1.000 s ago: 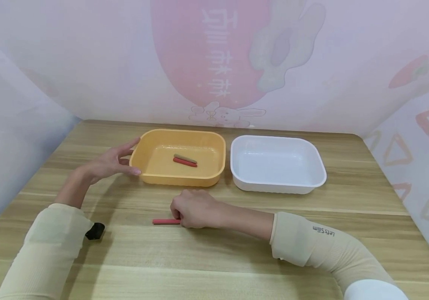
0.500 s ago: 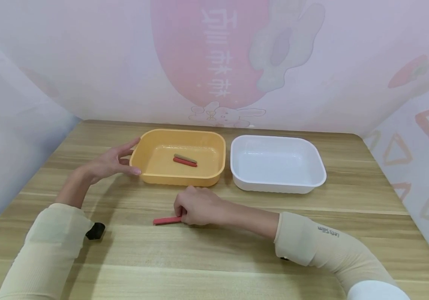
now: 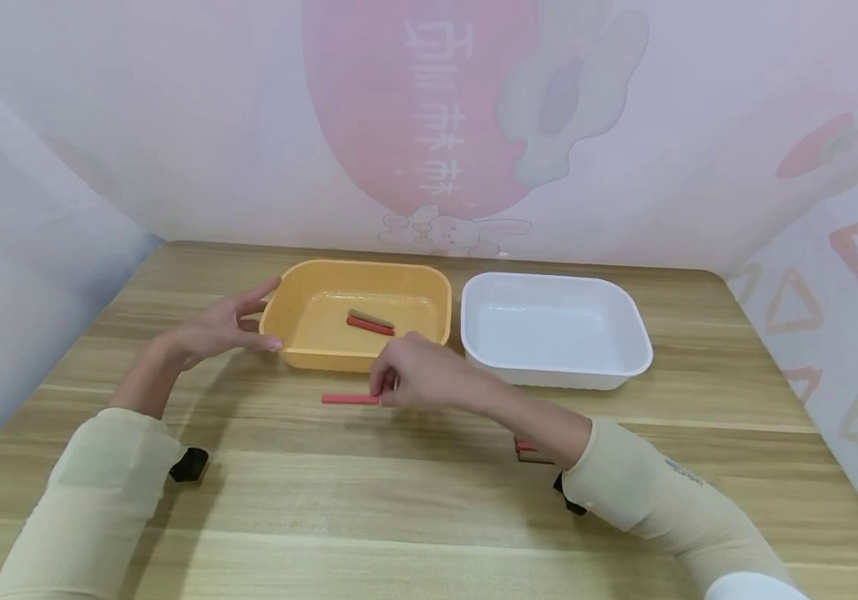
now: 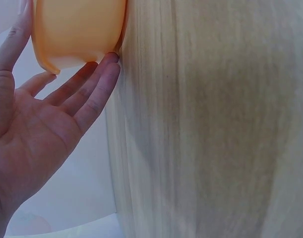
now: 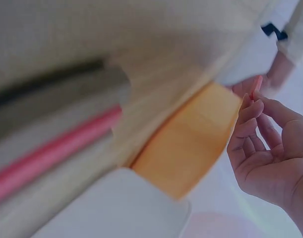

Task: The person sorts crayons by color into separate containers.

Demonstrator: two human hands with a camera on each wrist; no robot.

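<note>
In the head view, my right hand (image 3: 423, 372) pinches one end of a thin red stick (image 3: 349, 400), raised over the table just in front of the yellow basin (image 3: 353, 360). The right wrist view shows the stick (image 5: 257, 87) between thumb and fingers. My left hand (image 3: 222, 329) rests against the basin's left end, its fingers mostly straight. Up close in the left wrist view, fingertips of this hand (image 4: 47, 129) touch the basin's outer wall (image 4: 82, 32). Inside the basin lie a red stick (image 3: 370, 326) and a brown stick (image 3: 371, 317), side by side.
A white basin (image 3: 556, 377) stands right of the yellow one. More red and brownish sticks (image 3: 529, 450) lie on the wooden table (image 3: 368, 525), partly hidden under my right forearm. Printed curtains or panels (image 3: 248, 125) enclose the back and sides.
My right hand has lifted the red stick off the table and carried it forward, toward the yellow basin. Sticks by the right forearm have come into sight. My left hand stays put.
</note>
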